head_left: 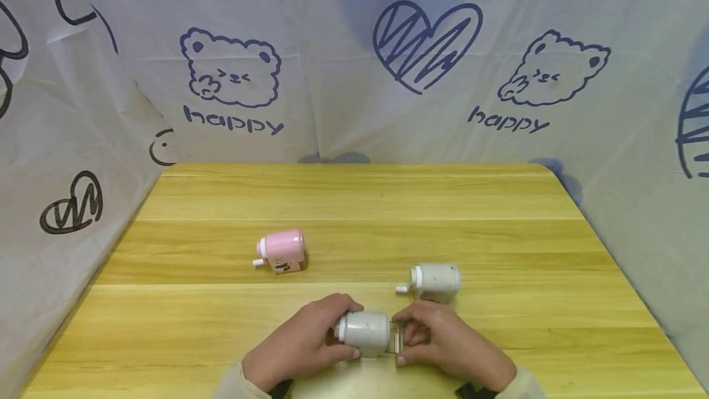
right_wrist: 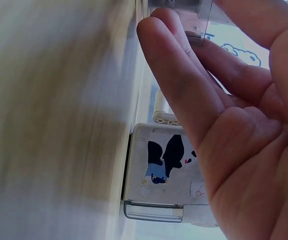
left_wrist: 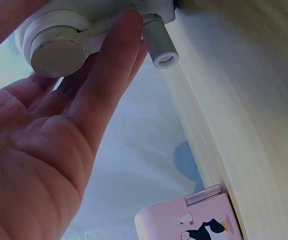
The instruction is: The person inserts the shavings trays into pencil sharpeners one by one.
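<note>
A white crank pencil sharpener (head_left: pixel 365 330) is at the near middle of the table. My left hand (head_left: pixel 307 337) grips it from the left, thumb and fingers on opposite sides of its body. In the left wrist view, its round knob (left_wrist: pixel 59 52) and crank handle (left_wrist: pixel 160 47) show by the fingers. From its right end sticks out a clear shavings drawer (head_left: pixel 396 337), which my right hand (head_left: pixel 443 338) pinches between thumb and fingers. The right wrist view catches part of that drawer (right_wrist: pixel 196 20) beyond the fingertips.
Just behind my right hand stands a second white sharpener (head_left: pixel 437 279), its crank pointing left. A pink sharpener (head_left: pixel 285 251) stands farther back on the left. The wooden table (head_left: pixel 354 202) meets a cloth backdrop (head_left: pixel 332 79) printed with bears and hearts.
</note>
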Motion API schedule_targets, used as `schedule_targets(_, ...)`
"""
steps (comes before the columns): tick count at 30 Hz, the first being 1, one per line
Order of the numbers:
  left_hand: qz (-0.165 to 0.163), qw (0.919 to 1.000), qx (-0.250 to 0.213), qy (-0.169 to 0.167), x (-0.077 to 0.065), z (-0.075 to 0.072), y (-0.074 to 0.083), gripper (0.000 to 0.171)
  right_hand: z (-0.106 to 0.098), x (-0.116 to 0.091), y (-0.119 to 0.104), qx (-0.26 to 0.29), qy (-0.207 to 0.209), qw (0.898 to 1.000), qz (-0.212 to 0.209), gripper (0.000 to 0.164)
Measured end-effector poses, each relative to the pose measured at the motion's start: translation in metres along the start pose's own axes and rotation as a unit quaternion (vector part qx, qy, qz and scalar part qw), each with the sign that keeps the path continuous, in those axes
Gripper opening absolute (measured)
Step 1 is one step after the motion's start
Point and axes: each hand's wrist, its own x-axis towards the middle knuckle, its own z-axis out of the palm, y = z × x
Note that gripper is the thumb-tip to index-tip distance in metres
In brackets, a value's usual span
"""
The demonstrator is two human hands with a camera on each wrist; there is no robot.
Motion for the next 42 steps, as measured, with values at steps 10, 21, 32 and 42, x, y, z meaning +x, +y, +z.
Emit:
schedule_targets(10, 0.002, 1.0, 0.004, 0.0, 0.0001, 0.0006, 0.001, 0.044, 0.0005, 0.0002, 0.001, -0.001, -0.002, 1.0, -0.002, 0.055)
schedule_targets(21, -0.001, 1.0, 0.008, 0.002, 0.0001, 0.0014, 0.002, 0.044, 0.0013, 0.0, 0.0021, 0.003, -0.001, 1.0, -0.004, 0.054)
schedule_targets(32, 0.007, 0.9999, 0.015, 0.005, -0.0003, 0.0012, 0.0024, 0.044, 0.002, 0.0005, 0.0025, -0.004, 0.004, 1.0, -0.015, 0.054)
schedule_targets(42, 0.005, 0.9999, 0.011, 0.002, -0.0003, 0.0005, 0.0049, 0.044, 0.0016, -0.0001, 0.0013, -0.001, -0.001, 1.0, -0.013, 0.052)
